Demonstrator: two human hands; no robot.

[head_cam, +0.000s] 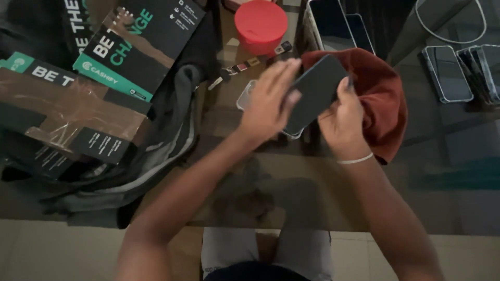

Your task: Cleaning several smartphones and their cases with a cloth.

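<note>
A dark, flat rectangular smartphone [316, 91] is held above the glass counter [323, 198]: right hand [344, 122] closed around its lower edge, left hand [268, 101] laid flat-open across its face, apparently wiping. A rust-red cloth [383, 99] lies behind. Three more phones [447, 73] rest at right; two printed cardboard boxes [138, 44] at left.

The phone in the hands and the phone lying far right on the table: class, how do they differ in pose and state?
The held phone is lifted and tilted, gripped by the right hand with the left hand flat against it; the table phone lies flat, untouched. The held phone sits over a red cloth; the table phone rests on bare glass. Both are dark slabs.
</note>
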